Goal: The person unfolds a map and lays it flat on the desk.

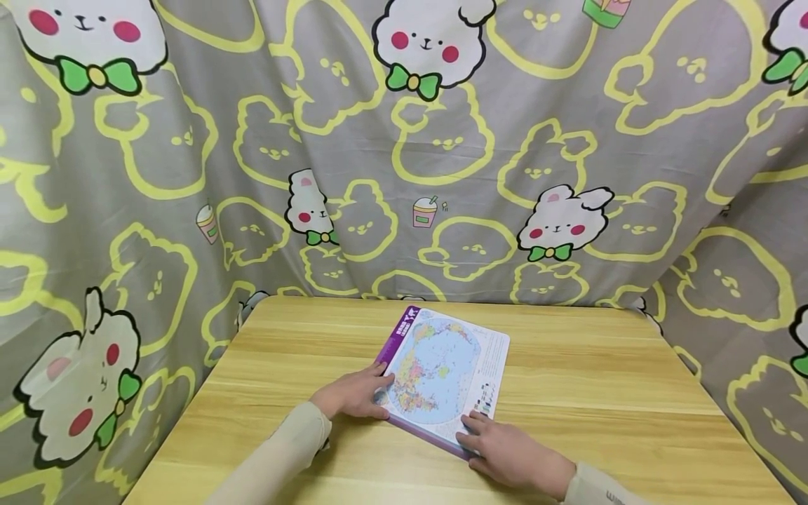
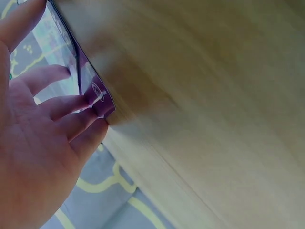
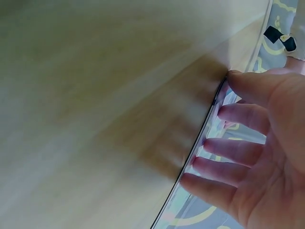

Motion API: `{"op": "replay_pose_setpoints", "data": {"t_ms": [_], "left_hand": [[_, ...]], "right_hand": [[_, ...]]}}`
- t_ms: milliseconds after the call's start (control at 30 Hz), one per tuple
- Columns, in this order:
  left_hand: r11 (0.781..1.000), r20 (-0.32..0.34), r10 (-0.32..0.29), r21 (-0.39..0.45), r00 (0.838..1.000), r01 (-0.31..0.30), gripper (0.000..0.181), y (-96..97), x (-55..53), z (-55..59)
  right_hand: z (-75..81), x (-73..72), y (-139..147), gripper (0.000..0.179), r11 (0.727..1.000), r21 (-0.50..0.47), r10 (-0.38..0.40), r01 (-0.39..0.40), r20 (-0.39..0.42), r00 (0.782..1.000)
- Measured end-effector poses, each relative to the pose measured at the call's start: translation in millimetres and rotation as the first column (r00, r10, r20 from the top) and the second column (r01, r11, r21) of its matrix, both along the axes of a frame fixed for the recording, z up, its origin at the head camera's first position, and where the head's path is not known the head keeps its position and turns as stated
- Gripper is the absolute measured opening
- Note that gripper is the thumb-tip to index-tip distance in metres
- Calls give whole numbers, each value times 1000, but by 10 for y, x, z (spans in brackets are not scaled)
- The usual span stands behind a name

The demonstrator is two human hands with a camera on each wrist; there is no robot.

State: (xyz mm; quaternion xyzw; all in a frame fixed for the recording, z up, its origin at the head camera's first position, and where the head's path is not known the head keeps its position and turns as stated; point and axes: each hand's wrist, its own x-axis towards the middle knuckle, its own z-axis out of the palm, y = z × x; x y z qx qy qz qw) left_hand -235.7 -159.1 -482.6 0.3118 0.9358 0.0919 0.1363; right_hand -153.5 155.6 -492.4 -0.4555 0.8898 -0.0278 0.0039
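Purple-edged and flat, the thin rectangular world-map board (image 1: 442,368) lies near the middle of the pale wooden desk (image 1: 600,393), turned at an angle to the desk's edges. The left hand (image 1: 353,396) rests on the board's near-left edge with fingers stretched out nearly straight, so its grip is loose and holds nothing. The right hand (image 1: 505,452) lies flat over the near corner, fingers likewise extended and pressing down rather than wrapping round.

From where I stand, the risk looks to be the board's thinness. It sits flush on the smooth wood, so fingertips (image 2: 93,100) may fail to get under the rim and simply skid it across the surface. An uneven push from 1 hand could spin it further. The wrist views are blurred, so I cannot tell whether any finger has caught beneath the edge.

Around the desk hangs a grey cloth printed with yellow outlines and white bears (image 1: 435,42), draped close behind and to both sides. Nothing else stands on the wood near the 2 hands.
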Motion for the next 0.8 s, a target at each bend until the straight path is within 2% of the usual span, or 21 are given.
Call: {"op": "replay_pose_setpoints", "data": {"t_ms": [200,467,800], "left_hand": [[1000,7,7,-7,1000,-7,77,15,7,23],[1000,10,16,-21,1000,-16,77,11,14,24],[999,-18,1,-35,1000,-1,75,3,53,36]], "right_hand": [[5,6,-14,37,1000,3,-27,27,18,999],[12,-5,-10,37,1000,3,-8,8,9,1000],[29,-52,13,35,1000,1,13,-13,-6,1000]]}}
